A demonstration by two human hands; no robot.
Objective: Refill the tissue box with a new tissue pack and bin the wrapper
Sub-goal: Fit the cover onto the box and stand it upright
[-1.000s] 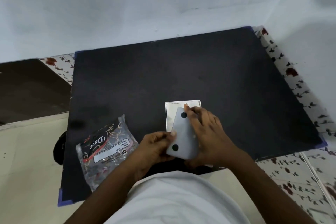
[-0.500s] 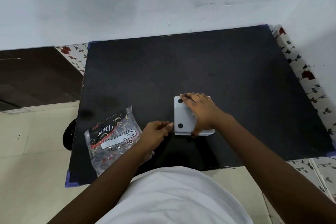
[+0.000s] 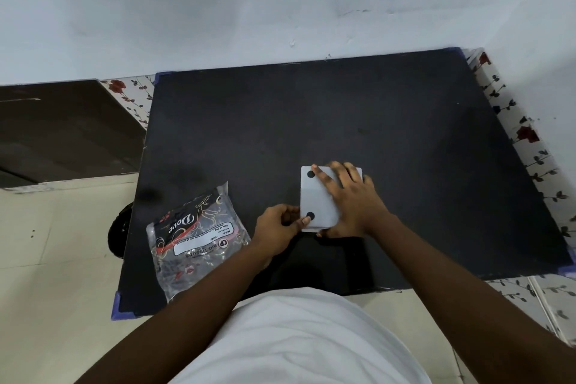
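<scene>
- Since half a second ago, left hand (image 3: 280,227) has closed in: its fingers (image 3: 304,221) now pinch the near left corner of the tissue box (image 3: 318,201), where before they hovered just beside it.
- Right hand (image 3: 349,199) lies spread flat on the box, pressing, grasping nothing.
- Box sits base-up on the dark bench (image 3: 405,134); it looks rigid, smooth and light, so it is best held by its side edges.
- Tissue pack (image 3: 196,237) lies left of the box, apart from it; soft, crinkly and slippery film, best pinched at a sealed end.
</scene>
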